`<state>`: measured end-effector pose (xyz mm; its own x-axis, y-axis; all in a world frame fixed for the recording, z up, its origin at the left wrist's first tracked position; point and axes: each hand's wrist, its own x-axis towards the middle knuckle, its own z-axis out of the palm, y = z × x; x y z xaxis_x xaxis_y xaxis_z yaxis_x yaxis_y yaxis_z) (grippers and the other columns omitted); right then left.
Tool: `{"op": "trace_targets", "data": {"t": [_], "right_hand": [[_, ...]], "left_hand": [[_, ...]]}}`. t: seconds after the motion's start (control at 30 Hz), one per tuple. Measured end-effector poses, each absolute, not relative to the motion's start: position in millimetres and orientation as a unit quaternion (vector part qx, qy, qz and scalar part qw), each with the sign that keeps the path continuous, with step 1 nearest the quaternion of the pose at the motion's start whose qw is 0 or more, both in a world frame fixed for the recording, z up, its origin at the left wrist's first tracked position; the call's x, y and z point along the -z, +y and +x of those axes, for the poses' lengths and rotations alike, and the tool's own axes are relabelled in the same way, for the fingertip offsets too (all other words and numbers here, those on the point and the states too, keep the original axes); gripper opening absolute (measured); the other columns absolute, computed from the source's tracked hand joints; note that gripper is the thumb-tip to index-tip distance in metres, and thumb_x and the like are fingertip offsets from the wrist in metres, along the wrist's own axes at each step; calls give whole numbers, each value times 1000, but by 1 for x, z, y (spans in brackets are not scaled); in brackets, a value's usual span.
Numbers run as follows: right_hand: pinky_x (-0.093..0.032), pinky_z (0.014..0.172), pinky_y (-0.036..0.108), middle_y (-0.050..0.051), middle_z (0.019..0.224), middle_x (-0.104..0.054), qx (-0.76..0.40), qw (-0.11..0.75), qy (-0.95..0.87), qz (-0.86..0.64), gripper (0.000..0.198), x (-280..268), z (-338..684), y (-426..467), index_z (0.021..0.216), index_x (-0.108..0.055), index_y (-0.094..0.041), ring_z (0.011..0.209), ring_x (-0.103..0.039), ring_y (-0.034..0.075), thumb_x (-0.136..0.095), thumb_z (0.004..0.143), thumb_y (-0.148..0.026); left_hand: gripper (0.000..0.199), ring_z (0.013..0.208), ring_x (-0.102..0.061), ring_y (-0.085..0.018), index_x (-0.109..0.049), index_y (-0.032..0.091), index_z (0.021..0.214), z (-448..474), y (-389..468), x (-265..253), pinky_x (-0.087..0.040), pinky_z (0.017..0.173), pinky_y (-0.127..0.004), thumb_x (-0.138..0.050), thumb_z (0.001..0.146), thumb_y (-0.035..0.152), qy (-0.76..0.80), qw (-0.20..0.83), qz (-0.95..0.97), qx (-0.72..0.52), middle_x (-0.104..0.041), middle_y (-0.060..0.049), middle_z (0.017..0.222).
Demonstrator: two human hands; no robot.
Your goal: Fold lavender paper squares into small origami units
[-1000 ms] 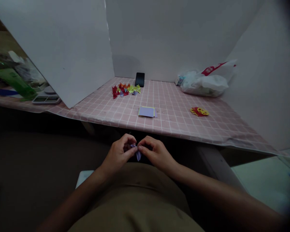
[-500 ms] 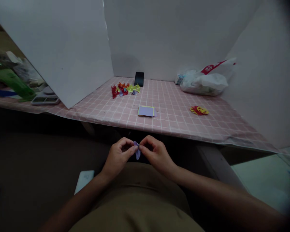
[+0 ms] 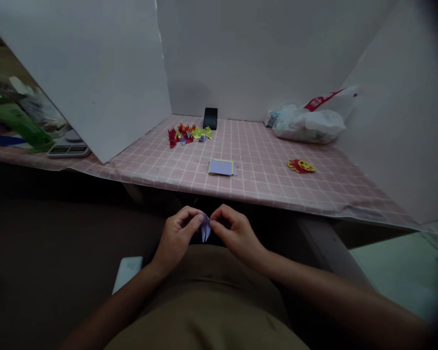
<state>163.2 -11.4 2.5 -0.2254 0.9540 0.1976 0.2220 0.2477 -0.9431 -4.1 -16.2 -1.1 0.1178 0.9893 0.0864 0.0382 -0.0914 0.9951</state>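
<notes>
Two-handed pinch on one small, folded lilac paper piece [image 3: 206, 230]
The left hand [image 3: 177, 234] and right hand [image 3: 240, 234] clamp its upper part (two narrow points hang downward), near the pink, white-gridded tablecloth [image 3: 264, 187] bearing a flat, lilac-topped paper stack [image 3: 221, 167].
</notes>
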Motion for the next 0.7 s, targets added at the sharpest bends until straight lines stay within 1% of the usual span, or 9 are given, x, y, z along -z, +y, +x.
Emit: {"op": "trace_targets", "data": {"t": [0.07,0.27,0.37,0.47,0.6,0.7], "right_hand": [[-40,63,27,0,73,-57,-434,432,-653,-445,9,-4,163,-12,75,-59,-18,69,-50,14,-59,84,-21],[-39,63,27,0,73,-56,-453,430,-653,-429,12,-4,164,-11,75,-58,-18,68,-49,14,-60,84,-25],[-38,63,27,0,72,-54,-464,429,-651,-421,16,-4,165,-10,75,-58,-17,68,-47,13,-58,87,-28],[-37,61,27,-1,70,-52,-503,418,-632,-416,20,-3,166,-9,76,-58,-17,66,-46,13,-57,90,-32],[-37,58,26,-2,67,-52,-540,410,-609,-412,20,-1,166,-7,77,-58,-17,62,-45,12,-60,88,-34],[-37,59,26,-2,68,-53,-546,412,-606,-407,19,0,166,-6,76,-58,-17,62,-46,12,-62,86,-33]], "left_hand": [[17,72,-54,-13,-68,16,82,-5,-16,1,-44,69,-25,-62,89,30,448,508,556,-482,-62,0,76],[13,71,-54,-13,-69,16,82,-4,-15,5,-43,67,-25,-67,86,29,451,538,525,-481,-63,0,75],[14,68,-52,-11,-69,16,81,-4,-15,6,-41,64,-24,-68,85,30,454,547,520,-473,-61,1,72],[15,62,-48,-10,-69,16,82,-3,-16,5,-38,58,-23,-70,83,31,458,564,503,-468,-59,2,69],[18,55,-43,-9,-69,16,83,-3,-18,4,-33,52,-21,-71,80,33,472,573,482,-465,-57,3,64],[20,55,-43,-9,-69,15,80,-2,-18,2,-34,51,-22,-72,78,34,481,568,480,-464,-57,2,63]]}}
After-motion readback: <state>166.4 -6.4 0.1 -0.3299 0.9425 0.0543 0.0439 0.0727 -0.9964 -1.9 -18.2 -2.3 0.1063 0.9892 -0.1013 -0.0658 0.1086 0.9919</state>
